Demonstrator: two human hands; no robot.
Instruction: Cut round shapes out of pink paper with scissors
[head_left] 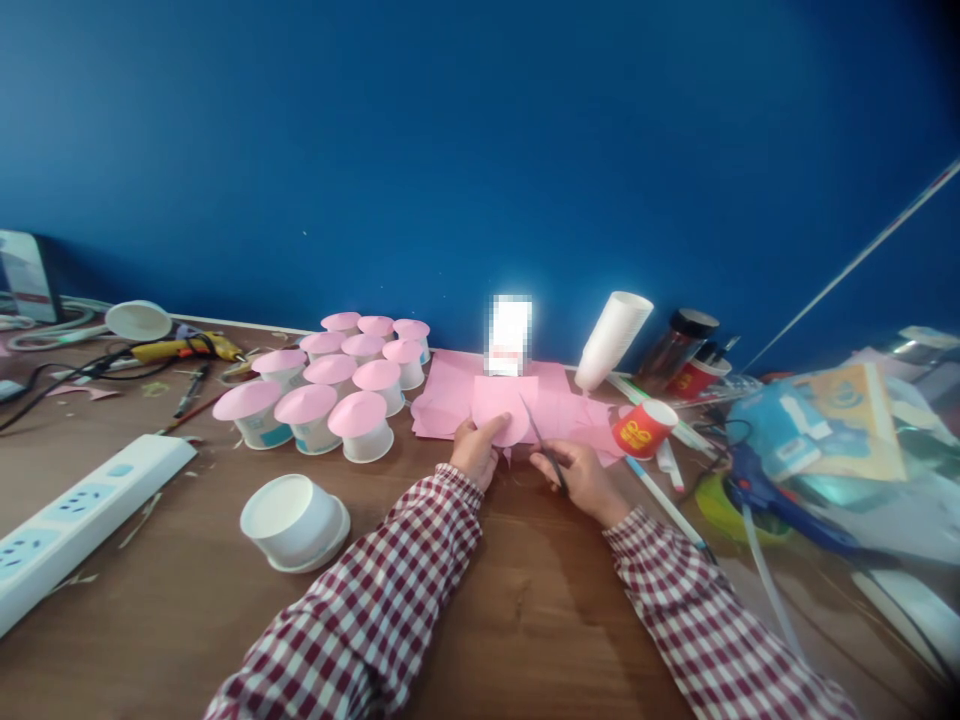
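Observation:
My left hand (475,450) pinches a piece of pink paper (501,408) by its lower left edge, holding it up over the wooden table (525,600). My right hand (579,478) is closed round a pair of scissors (541,440), whose blades point up into the right side of that paper. More pink sheets (450,395) lie flat behind the hands. Both arms wear red and white checked sleeves.
Several upturned white cups topped with pink paper discs (330,385) stand at the left. A bare upturned white cup (294,520) sits nearer. A white power strip (75,515) lies far left. A stack of white cups (611,340), a red cup (643,428) and a blue glue gun (780,500) crowd the right.

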